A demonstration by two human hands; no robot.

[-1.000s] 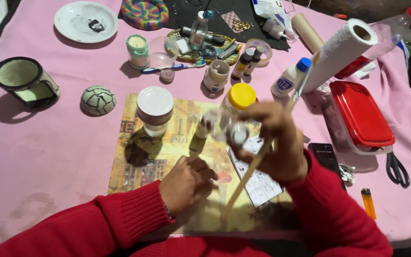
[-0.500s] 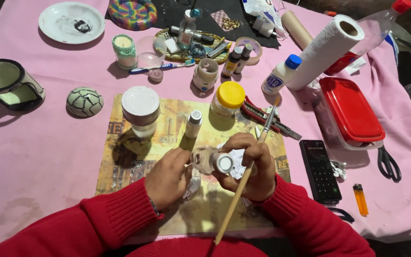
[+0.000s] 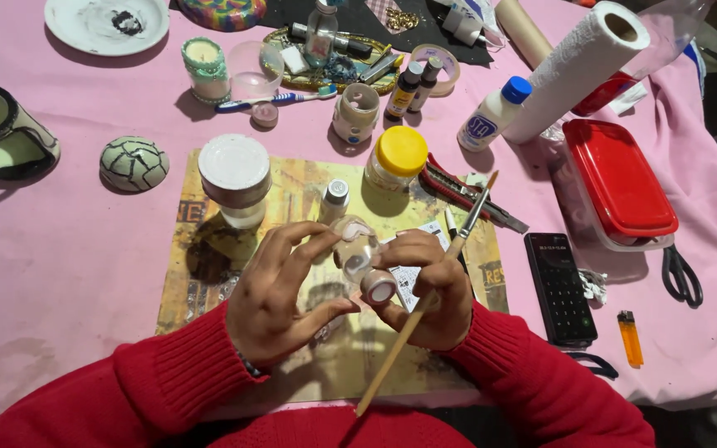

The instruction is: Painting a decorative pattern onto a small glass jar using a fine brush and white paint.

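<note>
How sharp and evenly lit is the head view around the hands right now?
Head view: hands and small clear jar fairly sharp; light from upper right casts soft shadows left of the yellow-lidded jar and cracked-pattern dome; edges bend slightly; top-right corner dark.

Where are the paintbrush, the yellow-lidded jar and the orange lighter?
paintbrush (image 3: 425, 307), head view, on the wooden handle just below the right hand.
yellow-lidded jar (image 3: 401, 151), head view, on the middle of its yellow lid.
orange lighter (image 3: 629, 340), head view, on its orange body, right of the dark calculator.

A small jar (image 3: 357, 253) sits between both hands above the mat (image 3: 292, 199), lidded box (image 3: 620, 178) far right.
</note>
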